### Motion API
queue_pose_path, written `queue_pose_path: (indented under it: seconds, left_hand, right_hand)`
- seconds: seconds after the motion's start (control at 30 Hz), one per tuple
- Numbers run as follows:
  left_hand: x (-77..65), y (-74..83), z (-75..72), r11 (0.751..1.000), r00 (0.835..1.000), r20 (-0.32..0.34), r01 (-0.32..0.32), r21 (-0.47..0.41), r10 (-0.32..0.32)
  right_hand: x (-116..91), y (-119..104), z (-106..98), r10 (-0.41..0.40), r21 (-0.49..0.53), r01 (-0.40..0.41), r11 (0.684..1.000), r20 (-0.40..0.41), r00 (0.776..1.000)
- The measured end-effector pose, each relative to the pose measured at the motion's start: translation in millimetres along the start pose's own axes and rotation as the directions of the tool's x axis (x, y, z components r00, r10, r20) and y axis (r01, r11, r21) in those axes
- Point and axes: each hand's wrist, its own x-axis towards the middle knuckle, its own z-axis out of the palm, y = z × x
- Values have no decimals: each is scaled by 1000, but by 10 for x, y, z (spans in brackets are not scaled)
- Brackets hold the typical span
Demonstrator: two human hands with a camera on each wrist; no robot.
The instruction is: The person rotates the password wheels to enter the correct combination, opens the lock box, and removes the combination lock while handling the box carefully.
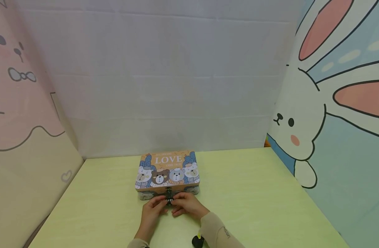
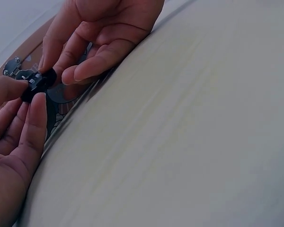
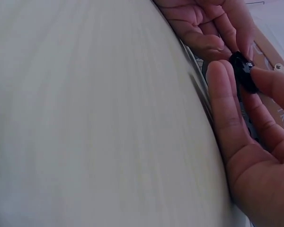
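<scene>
A small black combination padlock [image 1: 169, 200] with pale marks on its dials hangs at the front latch of a closed box [image 1: 167, 170]. The box lid shows cartoon bears and the word LOVE. From the left, my left hand [image 1: 153, 212] pinches the padlock between thumb and fingers. My right hand [image 1: 188, 205] pinches its other side. In the left wrist view the padlock [image 2: 37, 82] sits between both sets of fingertips, beside the metal latch [image 2: 12, 66]. The right wrist view shows the padlock [image 3: 244, 72] partly covered by fingers.
The box stands toward the back of a pale yellow-green table [image 1: 254, 199]. A black rounded object [image 1: 197, 241] with a yellow strip lies by the right sleeve [image 1: 220, 230]. White cloth [image 1: 177, 86] hangs behind, with cartoon-printed panels [image 1: 347, 165] along the sides.
</scene>
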Motion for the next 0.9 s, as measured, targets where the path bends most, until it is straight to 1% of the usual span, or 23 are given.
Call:
queue_pose_path:
  seconds: [0.1,0.37,0.53,0.6,0.9]
  left_hand:
    - [15,3,8,1000,1000,2,2,14,-2]
    - [86,32,26,998,999,35,-19,65,17]
    - [101,51,15,996,999,46,0,88,-4]
    - [96,60,18,995,999,41,14,98,-18]
    - [100,32,34,994,999,30,27,109,-30]
  right_hand:
    - [-3,-11,-1,1,1,-1,1000,0,1000]
    - [14,-64,-10,33,24,-33,999,-17,999]
    - [17,-57,-18,33,44,-33,998,-11,999]
    - [18,-51,-21,29,51,-29,998,-7,1000]
    - [2,-18,-46,40,78,-40,996,5,999]
